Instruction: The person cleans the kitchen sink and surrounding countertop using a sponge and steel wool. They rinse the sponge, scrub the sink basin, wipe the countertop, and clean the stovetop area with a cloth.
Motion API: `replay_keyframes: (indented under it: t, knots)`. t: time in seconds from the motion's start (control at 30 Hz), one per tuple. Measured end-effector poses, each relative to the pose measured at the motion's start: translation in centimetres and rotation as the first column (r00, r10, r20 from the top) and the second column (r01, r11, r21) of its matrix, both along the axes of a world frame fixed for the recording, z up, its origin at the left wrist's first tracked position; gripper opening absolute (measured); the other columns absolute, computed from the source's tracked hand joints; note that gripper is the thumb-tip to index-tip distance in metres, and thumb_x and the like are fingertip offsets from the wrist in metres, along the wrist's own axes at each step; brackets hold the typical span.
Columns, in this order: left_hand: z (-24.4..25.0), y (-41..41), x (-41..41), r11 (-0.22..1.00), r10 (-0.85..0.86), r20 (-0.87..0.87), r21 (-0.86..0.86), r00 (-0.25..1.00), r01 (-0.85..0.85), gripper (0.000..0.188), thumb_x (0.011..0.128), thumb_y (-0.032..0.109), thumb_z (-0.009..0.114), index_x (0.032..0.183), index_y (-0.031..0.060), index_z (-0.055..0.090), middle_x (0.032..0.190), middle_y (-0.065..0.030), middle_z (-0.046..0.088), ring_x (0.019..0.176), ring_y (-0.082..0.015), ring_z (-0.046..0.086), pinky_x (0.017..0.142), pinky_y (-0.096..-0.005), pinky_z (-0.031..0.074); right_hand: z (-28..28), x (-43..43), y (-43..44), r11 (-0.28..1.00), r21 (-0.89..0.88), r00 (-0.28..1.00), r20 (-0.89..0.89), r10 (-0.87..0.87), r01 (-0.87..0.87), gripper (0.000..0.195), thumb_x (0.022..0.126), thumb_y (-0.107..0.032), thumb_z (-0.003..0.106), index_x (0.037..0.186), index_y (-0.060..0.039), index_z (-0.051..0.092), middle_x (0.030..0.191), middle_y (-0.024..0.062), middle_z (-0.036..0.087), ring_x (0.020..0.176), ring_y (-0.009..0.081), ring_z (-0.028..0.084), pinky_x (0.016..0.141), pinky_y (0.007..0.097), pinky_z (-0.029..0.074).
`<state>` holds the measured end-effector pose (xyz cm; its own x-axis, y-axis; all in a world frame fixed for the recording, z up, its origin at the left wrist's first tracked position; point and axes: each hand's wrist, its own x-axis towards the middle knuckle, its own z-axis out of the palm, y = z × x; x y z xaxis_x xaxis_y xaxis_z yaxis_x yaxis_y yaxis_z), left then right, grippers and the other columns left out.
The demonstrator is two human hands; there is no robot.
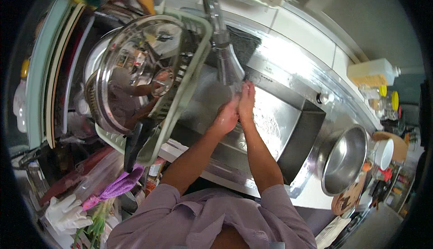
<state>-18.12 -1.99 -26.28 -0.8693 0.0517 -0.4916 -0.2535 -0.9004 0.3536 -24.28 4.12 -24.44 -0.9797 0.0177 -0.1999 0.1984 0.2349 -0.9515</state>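
Under the metal faucet [228,63], water runs over both hands above a stainless steel sink [294,140]. My left hand [226,116] is pressed against the other hand, its fingers mostly hidden between the two. Flat and stretched toward the spout, my right hand [247,102] has its fingers lying side by side. The palms face each other, so what lies between them is hidden; no object shows there. Water ripples on the bright sink floor right of the hands.
Left of the sink, a pale green dish rack [199,69] holds a large glass lid [142,73] and a black handle [133,147]. A steel bowl [345,161] tilts at the right. A purple cloth [118,184] and white glove [66,217] hang lower left.
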Motion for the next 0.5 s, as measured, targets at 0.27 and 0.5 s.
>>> replay_keyframes:
  t: [0.27, 0.5]
  knots:
    - [3.0, -1.6, -0.4, 0.996, 0.084, 0.047, 0.035, 0.995, -0.086, 0.037, 0.099, 0.028, 0.043, 0.132, 0.0123, 0.049, 0.129, -0.0069, 0.054, 0.120, -0.0188, 0.050, 0.102, -0.0363, 0.039, -0.1, 3.3, -1.3, 0.948, 0.175, 0.926, -0.228, 0.302, -0.266, 0.045, 0.099, -0.027, 0.034, 0.128, 0.0027, 0.050, 0.138, 0.0260, 0.042, 0.131, 0.0375, 0.037, 0.110, 0.0424, 0.025]
    - [4.0, -1.1, -2.2, 0.967, 0.014, 0.023, -0.253, 1.000, -0.007, 0.017, 0.095, 0.018, 0.052, 0.107, 0.0096, 0.060, 0.101, -0.0041, 0.064, 0.091, -0.0180, 0.062, 0.076, -0.0323, 0.050, 0.9, -0.4, 2.7, 0.981, -0.181, 0.981, 0.166, 0.105, -0.074, 0.058, 0.099, -0.047, 0.039, 0.111, 0.0051, 0.062, 0.107, 0.0146, 0.065, 0.100, 0.0240, 0.060, 0.090, 0.0319, 0.044]
